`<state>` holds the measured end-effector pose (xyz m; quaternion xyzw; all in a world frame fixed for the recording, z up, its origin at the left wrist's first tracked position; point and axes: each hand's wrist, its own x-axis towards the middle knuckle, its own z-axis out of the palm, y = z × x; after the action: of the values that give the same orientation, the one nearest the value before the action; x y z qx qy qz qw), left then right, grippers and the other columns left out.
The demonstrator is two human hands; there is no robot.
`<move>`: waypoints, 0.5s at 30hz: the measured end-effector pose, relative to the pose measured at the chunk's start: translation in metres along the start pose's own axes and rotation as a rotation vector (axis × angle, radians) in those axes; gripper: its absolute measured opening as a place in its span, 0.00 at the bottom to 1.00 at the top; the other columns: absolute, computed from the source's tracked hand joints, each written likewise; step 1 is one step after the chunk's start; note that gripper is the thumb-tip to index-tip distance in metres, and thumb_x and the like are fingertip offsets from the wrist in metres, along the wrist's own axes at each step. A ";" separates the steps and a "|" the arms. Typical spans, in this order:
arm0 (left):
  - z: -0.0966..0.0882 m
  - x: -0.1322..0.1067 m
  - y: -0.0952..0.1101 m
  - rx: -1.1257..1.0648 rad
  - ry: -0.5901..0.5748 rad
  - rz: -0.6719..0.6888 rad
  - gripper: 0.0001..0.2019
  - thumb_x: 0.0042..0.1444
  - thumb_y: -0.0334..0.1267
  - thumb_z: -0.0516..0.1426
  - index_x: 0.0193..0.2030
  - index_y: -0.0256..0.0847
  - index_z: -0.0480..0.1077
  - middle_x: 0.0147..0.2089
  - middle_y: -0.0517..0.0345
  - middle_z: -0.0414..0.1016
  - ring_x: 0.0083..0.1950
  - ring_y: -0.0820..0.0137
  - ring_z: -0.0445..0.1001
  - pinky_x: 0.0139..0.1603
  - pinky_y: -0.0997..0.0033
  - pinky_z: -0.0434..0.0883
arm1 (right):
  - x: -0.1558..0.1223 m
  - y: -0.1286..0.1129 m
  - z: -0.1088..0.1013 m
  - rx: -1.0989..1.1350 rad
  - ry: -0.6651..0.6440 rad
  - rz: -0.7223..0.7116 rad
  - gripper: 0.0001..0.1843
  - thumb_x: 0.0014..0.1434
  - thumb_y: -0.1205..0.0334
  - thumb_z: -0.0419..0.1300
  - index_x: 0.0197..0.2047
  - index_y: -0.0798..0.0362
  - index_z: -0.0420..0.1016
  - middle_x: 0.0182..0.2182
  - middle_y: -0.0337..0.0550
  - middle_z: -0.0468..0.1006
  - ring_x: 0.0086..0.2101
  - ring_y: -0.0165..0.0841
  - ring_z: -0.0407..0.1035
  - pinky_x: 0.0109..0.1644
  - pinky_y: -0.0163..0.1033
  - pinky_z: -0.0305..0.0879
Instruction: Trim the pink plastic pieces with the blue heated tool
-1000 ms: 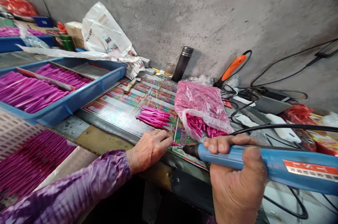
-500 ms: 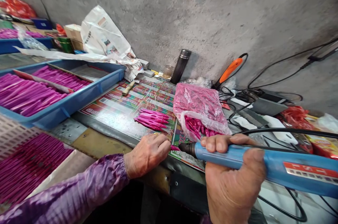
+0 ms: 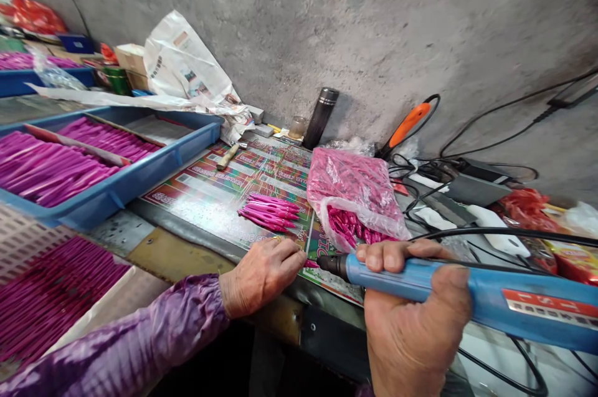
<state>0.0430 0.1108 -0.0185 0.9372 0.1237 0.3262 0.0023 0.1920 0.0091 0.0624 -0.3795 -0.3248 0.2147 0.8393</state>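
My left hand [image 3: 264,275], in a purple sleeve, is closed on a slim magenta piece [image 3: 311,263] whose end sticks out past the fingertips. My right hand [image 3: 411,316] is wrapped round a blue corded electric screwdriver [image 3: 397,275], held nearly level. The tool's black nose meets the exposed end of the piece; the exact contact is hidden. Just beyond my left hand, a small pile of slender magenta pieces [image 3: 270,212] lies on the printed sheet [image 3: 205,197]. Behind the screwdriver sits an open plastic bag [image 3: 352,188] full of small magenta parts.
Blue tray [image 3: 154,176] with magenta pieces stands at left, above a pale basket [image 3: 28,225] holding more. A small hammer [image 3: 230,155], dark flask [image 3: 320,116], glass jar [image 3: 297,127] and orange-handled tool [image 3: 409,123] lie toward the wall. Black cables [image 3: 495,232] run at right.
My left hand has shifted slightly right, toward the screwdriver, and less of the magenta piece shows between them. The screwdriver and my right hand have barely moved.
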 end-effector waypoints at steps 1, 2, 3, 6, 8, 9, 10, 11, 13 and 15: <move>0.000 0.000 0.000 0.000 -0.016 -0.007 0.13 0.73 0.30 0.47 0.44 0.38 0.72 0.40 0.52 0.78 0.38 0.68 0.76 0.39 0.71 0.73 | 0.000 0.000 0.000 -0.001 0.001 0.001 0.13 0.60 0.49 0.63 0.35 0.49 0.71 0.24 0.32 0.66 0.26 0.29 0.64 0.37 0.40 0.67; 0.000 0.000 -0.001 0.000 -0.031 -0.012 0.13 0.73 0.30 0.47 0.44 0.38 0.72 0.40 0.52 0.78 0.39 0.69 0.76 0.40 0.71 0.73 | 0.000 0.000 0.000 -0.001 0.002 0.001 0.12 0.60 0.49 0.63 0.35 0.49 0.70 0.24 0.32 0.66 0.26 0.29 0.64 0.37 0.40 0.67; 0.000 0.000 -0.001 0.001 -0.045 -0.017 0.13 0.72 0.29 0.47 0.45 0.38 0.72 0.41 0.52 0.77 0.39 0.69 0.76 0.41 0.71 0.74 | -0.001 0.000 0.000 -0.002 0.003 0.002 0.12 0.60 0.49 0.62 0.35 0.49 0.70 0.24 0.32 0.66 0.26 0.29 0.64 0.37 0.40 0.67; -0.001 -0.001 -0.001 -0.005 -0.068 -0.027 0.13 0.71 0.28 0.46 0.45 0.38 0.73 0.41 0.52 0.77 0.39 0.69 0.76 0.42 0.72 0.75 | -0.002 0.000 -0.001 -0.003 0.010 0.006 0.12 0.61 0.49 0.61 0.35 0.49 0.70 0.24 0.32 0.66 0.27 0.29 0.64 0.37 0.41 0.66; -0.001 -0.001 -0.001 -0.016 -0.067 -0.033 0.13 0.72 0.29 0.47 0.45 0.39 0.73 0.40 0.52 0.76 0.40 0.69 0.76 0.42 0.72 0.75 | -0.002 0.000 -0.001 -0.004 0.014 0.004 0.12 0.60 0.49 0.62 0.35 0.49 0.70 0.24 0.32 0.66 0.27 0.29 0.64 0.37 0.40 0.66; -0.001 -0.001 -0.001 -0.024 -0.066 -0.037 0.13 0.72 0.29 0.47 0.44 0.39 0.73 0.40 0.52 0.76 0.40 0.69 0.76 0.42 0.72 0.75 | -0.002 -0.001 -0.001 -0.003 0.014 0.004 0.12 0.60 0.49 0.62 0.35 0.49 0.70 0.24 0.32 0.66 0.27 0.29 0.64 0.37 0.40 0.66; -0.001 -0.001 -0.001 -0.032 -0.065 -0.040 0.13 0.72 0.30 0.47 0.44 0.38 0.73 0.40 0.52 0.76 0.40 0.69 0.76 0.42 0.71 0.75 | -0.002 -0.001 -0.001 -0.003 0.014 0.003 0.12 0.60 0.49 0.62 0.35 0.49 0.70 0.24 0.32 0.66 0.26 0.29 0.64 0.37 0.40 0.66; -0.001 -0.001 -0.001 -0.039 -0.062 -0.040 0.13 0.72 0.31 0.47 0.44 0.38 0.73 0.41 0.51 0.76 0.40 0.69 0.76 0.42 0.71 0.75 | -0.001 -0.001 -0.001 -0.003 0.013 0.003 0.13 0.60 0.49 0.62 0.35 0.49 0.70 0.24 0.32 0.66 0.26 0.29 0.64 0.36 0.40 0.66; 0.000 -0.002 -0.001 -0.056 -0.052 -0.036 0.13 0.73 0.31 0.47 0.42 0.38 0.73 0.41 0.51 0.77 0.40 0.69 0.76 0.42 0.71 0.75 | -0.001 -0.001 0.000 -0.005 0.009 0.004 0.13 0.60 0.48 0.63 0.35 0.49 0.70 0.24 0.32 0.66 0.26 0.29 0.64 0.36 0.40 0.66; 0.002 -0.002 -0.001 -0.080 -0.036 -0.056 0.13 0.73 0.32 0.48 0.41 0.38 0.73 0.40 0.52 0.76 0.40 0.69 0.76 0.43 0.72 0.75 | 0.000 -0.001 0.001 -0.007 0.004 0.002 0.14 0.59 0.47 0.64 0.35 0.49 0.70 0.23 0.32 0.66 0.26 0.28 0.63 0.36 0.40 0.66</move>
<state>0.0420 0.1115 -0.0215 0.9382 0.1368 0.3138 0.0511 0.1910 0.0092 0.0635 -0.3832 -0.3235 0.2138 0.8384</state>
